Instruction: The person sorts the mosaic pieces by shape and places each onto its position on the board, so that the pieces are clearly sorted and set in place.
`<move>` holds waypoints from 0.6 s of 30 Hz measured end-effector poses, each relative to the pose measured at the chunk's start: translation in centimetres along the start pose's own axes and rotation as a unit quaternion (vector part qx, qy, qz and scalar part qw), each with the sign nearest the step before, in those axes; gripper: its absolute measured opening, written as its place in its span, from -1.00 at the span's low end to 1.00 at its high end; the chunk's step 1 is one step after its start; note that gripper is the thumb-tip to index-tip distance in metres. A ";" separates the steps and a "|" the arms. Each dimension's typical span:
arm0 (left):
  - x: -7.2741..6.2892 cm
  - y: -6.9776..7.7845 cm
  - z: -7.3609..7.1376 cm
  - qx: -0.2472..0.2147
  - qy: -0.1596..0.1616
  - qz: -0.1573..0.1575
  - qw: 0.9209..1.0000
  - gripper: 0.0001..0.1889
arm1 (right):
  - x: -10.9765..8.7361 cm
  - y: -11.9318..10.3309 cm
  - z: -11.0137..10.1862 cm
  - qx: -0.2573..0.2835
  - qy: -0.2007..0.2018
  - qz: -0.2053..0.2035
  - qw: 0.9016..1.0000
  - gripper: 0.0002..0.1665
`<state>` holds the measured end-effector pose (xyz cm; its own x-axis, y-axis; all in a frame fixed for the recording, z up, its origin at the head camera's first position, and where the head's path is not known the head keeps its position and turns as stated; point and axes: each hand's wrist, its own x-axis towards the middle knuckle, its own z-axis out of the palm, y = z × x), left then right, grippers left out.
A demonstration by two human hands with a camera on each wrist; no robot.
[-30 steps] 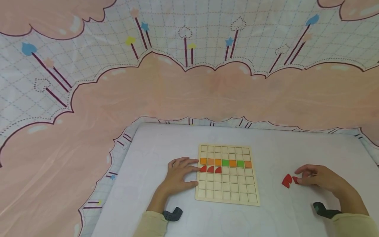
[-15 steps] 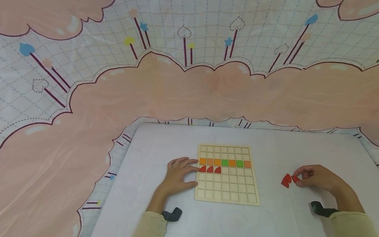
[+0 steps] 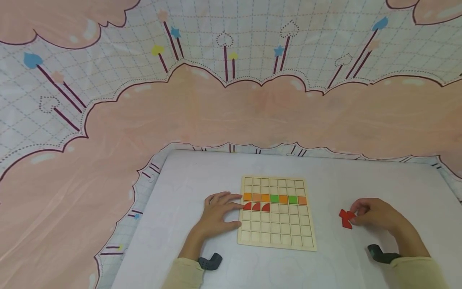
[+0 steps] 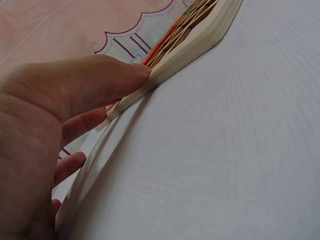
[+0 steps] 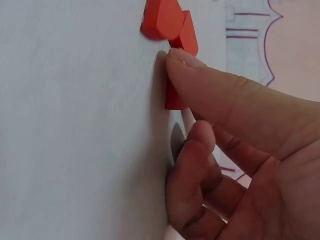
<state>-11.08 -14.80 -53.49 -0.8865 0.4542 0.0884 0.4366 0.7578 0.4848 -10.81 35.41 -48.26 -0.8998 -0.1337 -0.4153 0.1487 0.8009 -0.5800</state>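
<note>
A wooden grid board (image 3: 284, 229) lies on the white table. My left hand (image 3: 218, 214) rests at its left edge with fingers spread. In the left wrist view the thumb (image 4: 107, 82) touches the board's rim (image 4: 200, 52). Farther right, my right hand (image 3: 377, 216) pinches a red quarter-circle tile (image 5: 175, 96) between thumb and fingers, low over the table. Right beside that tile lie other red tiles (image 3: 347, 223), which show as thick wedge-like blocks (image 5: 162, 21) in the right wrist view. The held tile is partly hidden by the thumb.
One row of the board holds orange and green square tiles (image 3: 274, 199). Below it, at the left, sit 3 red quarter-circle tiles (image 3: 256, 206). Behind the table (image 3: 202, 172) hangs a pink and white patterned cloth (image 3: 252, 108).
My right hand has slid left with the pinched red tile, up against the other red tiles, which have shifted and spread slightly. The left hand stays at the board's edge.
</note>
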 end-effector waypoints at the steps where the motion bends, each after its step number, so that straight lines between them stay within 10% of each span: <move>1: 0.0 0.0 0.0 0.001 0.000 0.000 1.000 -0.52 | 0.0 -0.2 0.1 0.002 0.001 0.004 1.000 -0.64; 18: -0.1 0.0 -0.1 -0.001 -0.005 -0.004 1.000 -0.52 | 1.2 -4.5 3.0 0.038 0.013 -0.018 0.999 -0.69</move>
<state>-10.97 -14.88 -53.37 -0.8884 0.4526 0.0761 0.4293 0.7608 0.4867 -11.30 29.94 -48.26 -0.9157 -0.1451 -0.3749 0.1459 0.7490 -0.6463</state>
